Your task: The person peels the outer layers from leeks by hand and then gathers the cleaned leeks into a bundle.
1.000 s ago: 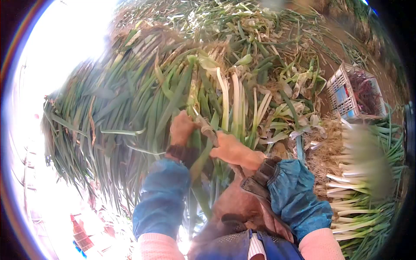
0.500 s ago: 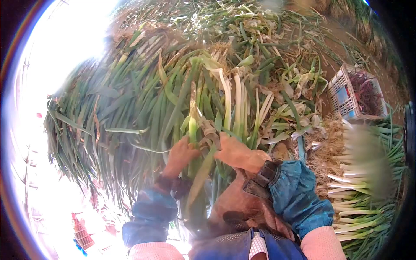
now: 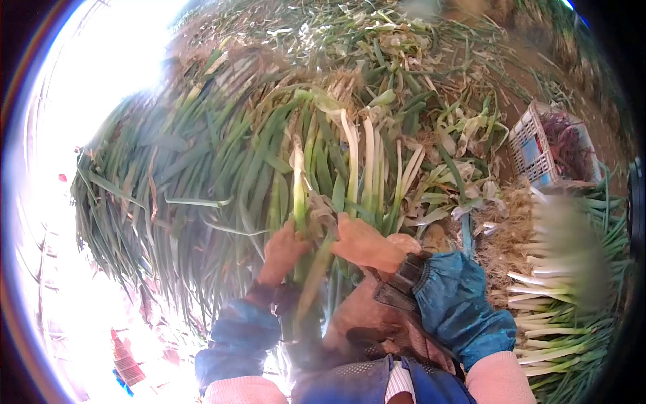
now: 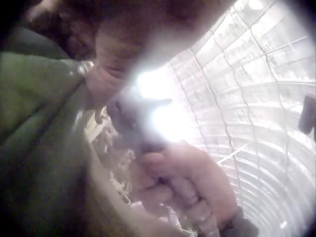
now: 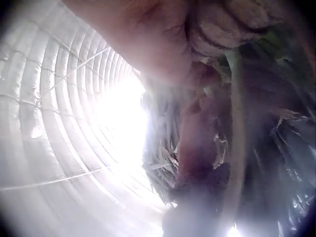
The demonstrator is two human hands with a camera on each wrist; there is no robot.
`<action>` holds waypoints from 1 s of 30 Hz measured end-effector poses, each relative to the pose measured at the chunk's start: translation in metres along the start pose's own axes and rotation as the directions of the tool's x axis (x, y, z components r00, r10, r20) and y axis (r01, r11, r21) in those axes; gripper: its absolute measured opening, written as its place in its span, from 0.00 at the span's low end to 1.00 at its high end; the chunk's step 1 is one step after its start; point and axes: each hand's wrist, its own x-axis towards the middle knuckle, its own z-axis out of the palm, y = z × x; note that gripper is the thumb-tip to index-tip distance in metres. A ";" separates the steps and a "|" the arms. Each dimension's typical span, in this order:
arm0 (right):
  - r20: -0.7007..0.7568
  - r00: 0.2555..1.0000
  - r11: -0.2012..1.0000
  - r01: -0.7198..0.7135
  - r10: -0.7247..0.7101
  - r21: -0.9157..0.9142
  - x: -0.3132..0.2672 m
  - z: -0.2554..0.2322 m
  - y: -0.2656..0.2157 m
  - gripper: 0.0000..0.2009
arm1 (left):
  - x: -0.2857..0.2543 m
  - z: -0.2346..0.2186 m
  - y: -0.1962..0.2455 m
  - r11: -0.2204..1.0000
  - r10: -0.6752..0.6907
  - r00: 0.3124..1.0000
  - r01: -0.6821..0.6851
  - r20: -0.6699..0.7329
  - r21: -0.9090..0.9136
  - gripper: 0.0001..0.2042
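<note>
A person in blue sleeve covers (image 3: 447, 303) works at a heap of long green onions (image 3: 195, 168), the left hand (image 3: 286, 249) gripping one pale-based stalk (image 3: 299, 178) that stands nearly upright in front of the heap. The right hand (image 3: 369, 244), just beside it, is curled on a limp strip of outer leaf (image 3: 321, 210); the two hands are near each other but apart. A broad green leaf (image 4: 39, 133) blocks much of the left wrist view. Several white stems (image 3: 370, 161) lean close beyond the hands, and a tangle of peelings (image 3: 464, 178) lies to their right.

Farther right, a white plastic crate (image 3: 531, 145) holds dark reddish, stringy material (its exact nature is hard to tell). Below the crate, cleaned onions (image 3: 538, 330) lie in a row, white ends toward a mat of tan roots (image 3: 505, 249); a blurred patch hides part of the row.

Brown ground (image 3: 515, 84) shows at upper right, with leaf scraps (image 3: 404, 34) strewn across the back. Pale, ribbed sheeting (image 4: 247, 98) curves overhead in the wrist views, while glare washes out the left of the scene.
</note>
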 end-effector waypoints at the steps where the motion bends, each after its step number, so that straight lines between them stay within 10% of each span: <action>1: -0.003 1.000 1.000 -0.004 0.004 0.008 0.004 0.003 0.002 0.21 | -0.004 0.000 -0.001 1.000 0.025 1.000 -0.025 -0.010 0.001 0.23; 24: -0.162 0.983 0.994 -0.095 0.086 -0.053 0.022 -0.021 -0.015 0.20 | -0.045 0.009 0.013 0.981 0.083 0.996 -0.088 -0.039 -0.171 0.23; 30: -0.234 0.962 0.979 -0.172 0.143 -0.109 0.021 -0.034 0.023 0.20 | 0.048 0.046 0.012 0.895 0.424 0.874 -0.444 -0.239 -0.035 0.19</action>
